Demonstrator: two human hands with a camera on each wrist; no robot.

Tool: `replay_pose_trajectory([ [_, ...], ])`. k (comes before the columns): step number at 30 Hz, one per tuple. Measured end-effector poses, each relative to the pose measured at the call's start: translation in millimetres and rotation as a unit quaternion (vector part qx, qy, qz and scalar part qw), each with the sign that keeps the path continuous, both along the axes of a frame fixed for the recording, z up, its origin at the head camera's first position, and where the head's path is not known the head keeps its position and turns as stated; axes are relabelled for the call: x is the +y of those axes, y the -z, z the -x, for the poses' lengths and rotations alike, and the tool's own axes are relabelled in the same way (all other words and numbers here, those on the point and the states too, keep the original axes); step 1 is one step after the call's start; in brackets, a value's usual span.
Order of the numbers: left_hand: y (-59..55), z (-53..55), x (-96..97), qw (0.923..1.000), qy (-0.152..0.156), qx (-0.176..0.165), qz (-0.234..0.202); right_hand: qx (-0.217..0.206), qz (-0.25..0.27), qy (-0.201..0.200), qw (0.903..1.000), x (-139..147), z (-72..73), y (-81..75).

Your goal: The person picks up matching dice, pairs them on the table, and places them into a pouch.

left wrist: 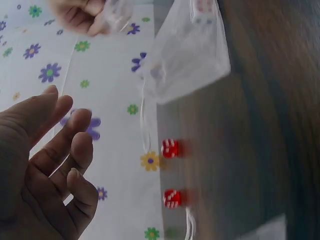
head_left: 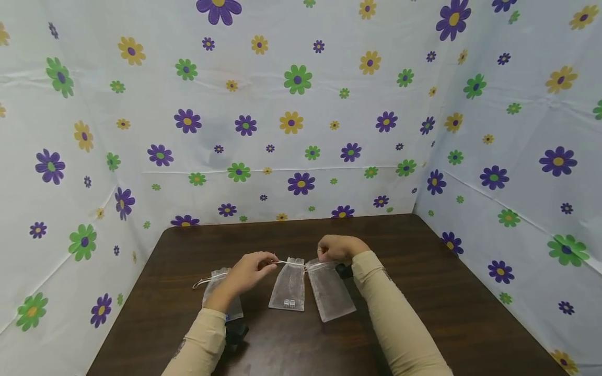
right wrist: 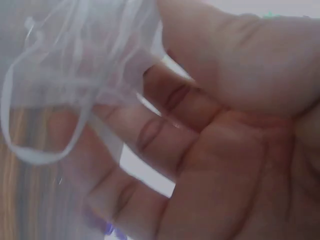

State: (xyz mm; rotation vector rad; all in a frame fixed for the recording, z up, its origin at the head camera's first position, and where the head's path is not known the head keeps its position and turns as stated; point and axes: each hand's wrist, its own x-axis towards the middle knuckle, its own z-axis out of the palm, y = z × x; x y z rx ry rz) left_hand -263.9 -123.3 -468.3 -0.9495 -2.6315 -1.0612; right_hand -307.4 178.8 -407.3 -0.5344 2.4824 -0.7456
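Three sheer white drawstring pouches lie on the table. My left hand point(head_left: 246, 271) hovers between the left pouch point(head_left: 235, 307) and the middle pouch point(head_left: 288, 284); in the left wrist view its fingers are loosely bent with nothing between them. White dice point(head_left: 289, 303) show through the bottom of the middle pouch. Two red dice point(left wrist: 170, 148) sit beyond that hand, near the middle pouch's string. My right hand point(head_left: 339, 247) pinches the mouth of the right pouch point(head_left: 331, 292) between thumb and fingers. In the right wrist view, its gathered fabric point(right wrist: 110, 45) and drawstring loop point(right wrist: 37, 157) hang beside the fingers.
The dark wooden table point(head_left: 447, 324) backs onto a flower-printed cloth point(head_left: 263, 151), which also rises at both sides. A drawstring point(head_left: 202, 282) trails left from the left pouch. Black wrist devices point(head_left: 236, 332) are visible by both sleeves.
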Motion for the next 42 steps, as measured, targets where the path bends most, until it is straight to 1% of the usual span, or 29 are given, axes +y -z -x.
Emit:
replay_pose_trajectory([
  [2,-0.2,-0.4,6.1,0.9998,0.016,-0.001,-0.007,0.008,0.015,-0.012,0.9998,-7.6,-2.3,-2.6],
  [5,0.5,-1.6,13.3,0.9986,0.046,-0.014,-0.023,0.025,0.03,-0.038,0.9985,-20.0,-4.6,-5.7],
  [8,1.6,-3.3,17.5,0.996,0.068,-0.044,-0.038,0.055,0.027,-0.074,0.9954,-32.4,-5.0,-5.9],
  [10,2.3,-4.6,18.9,0.9944,0.07,-0.067,-0.042,0.072,0.024,-0.094,0.9926,-40.0,-4.6,-4.5],
  [13,4.0,-5.2,19.2,0.9945,0.06,-0.08,-0.033,0.09,0.023,-0.113,0.9892,-49.5,-4.4,-1.3],
  [14,4.7,-5.2,18.7,0.9949,0.055,-0.079,-0.03,0.095,0.023,-0.117,0.9883,-52.3,-4.4,-0.2],
  [17,7.2,-4.8,15.5,0.9969,0.038,-0.065,-0.02,0.099,0.03,-0.115,0.988,-59.0,-4.9,2.7],
  [20,9.7,-4.3,10.5,0.998,0.028,-0.054,-0.017,0.105,0.038,-0.113,0.9872,-64.3,-5.7,4.4],
  [23,11.2,-3.3,5.5,0.9984,0.022,-0.051,-0.015,0.104,0.046,-0.113,0.9871,-67.7,-7.0,5.2],
  [29,8.9,-3.5,-6.3,0.9972,0.015,-0.068,-0.03,0.085,0.053,-0.111,0.9888,-72.5,-9.8,5.2],
  [32,7.6,-3.2,-15.6,0.9963,0.012,-0.073,-0.043,0.091,0.054,-0.117,0.9875,-74.0,-8.4,8.2],
  [36,1.9,-2.5,-29.3,0.9973,0.005,-0.058,-0.046,0.099,0.072,-0.128,0.9842,-75.8,-5.6,12.6],
  [39,-2.8,-2.7,-37.4,0.9983,-0.009,-0.048,-0.033,0.111,0.088,-0.139,0.9802,-78.9,-3.7,16.2],
  [42,-4.3,-2.6,-42.5,0.9985,-0.018,-0.047,-0.021,0.122,0.096,-0.144,0.9773,-82.3,-2.4,21.8],
])
